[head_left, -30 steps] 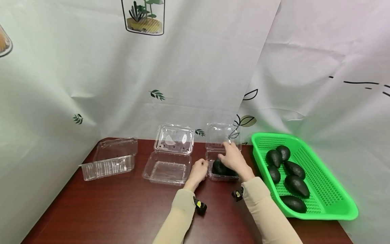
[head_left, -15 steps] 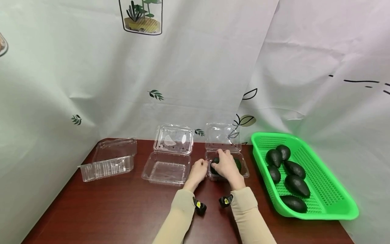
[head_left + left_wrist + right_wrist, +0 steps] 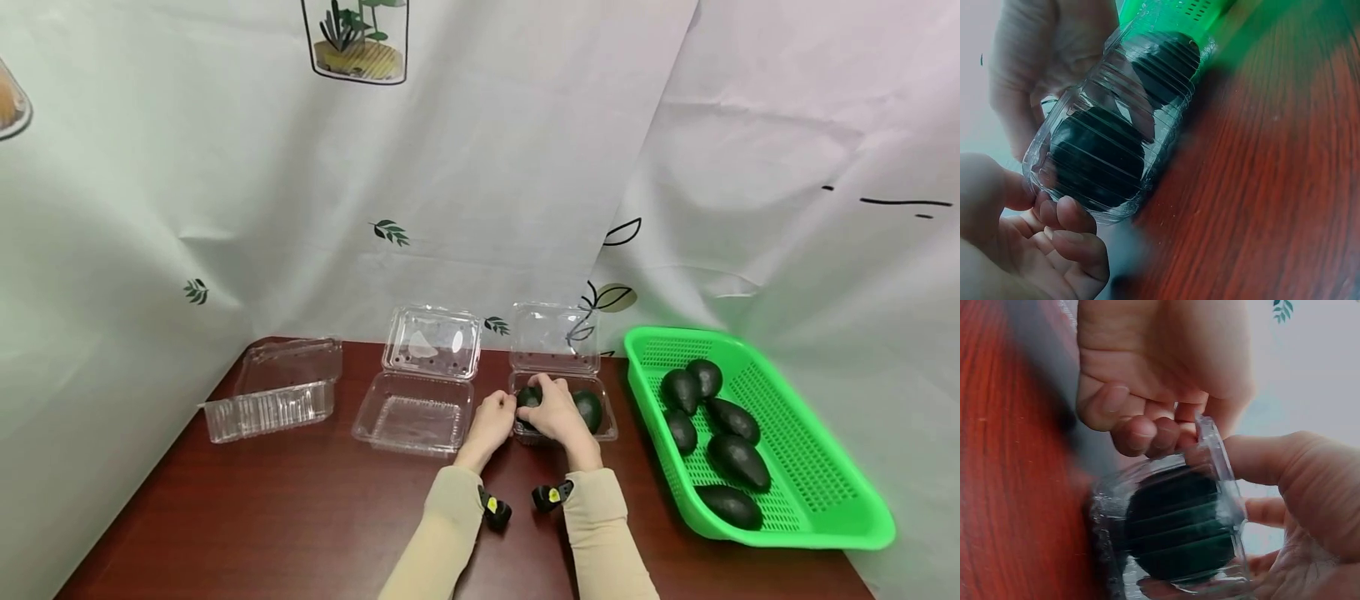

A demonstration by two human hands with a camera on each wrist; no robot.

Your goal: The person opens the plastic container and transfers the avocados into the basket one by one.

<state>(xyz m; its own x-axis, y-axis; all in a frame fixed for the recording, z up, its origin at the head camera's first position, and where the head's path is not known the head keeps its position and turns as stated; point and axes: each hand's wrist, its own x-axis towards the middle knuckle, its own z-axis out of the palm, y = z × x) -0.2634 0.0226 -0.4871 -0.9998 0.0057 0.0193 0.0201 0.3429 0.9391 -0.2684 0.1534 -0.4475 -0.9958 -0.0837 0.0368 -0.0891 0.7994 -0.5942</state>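
A clear plastic clamshell box stands open on the table with its lid raised behind. My left hand pinches the left edge of this box between thumb and fingers. Reaching over the front rim, my right hand grips a dark avocado at the box's left end. The left wrist view shows that avocado through the ribbed wall, and a second avocado farther along. From above, the second avocado lies at the right end, untouched.
Right of the box stands a green plastic basket with several avocados. To the left, another clear clamshell box is open, with nothing in it. A further clear clamshell lies tipped on its side at the far left of the table.
My right hand has come down and left from above the box onto the left avocado. The second avocado has come into sight beside it. My left hand has stayed at the box's edge.
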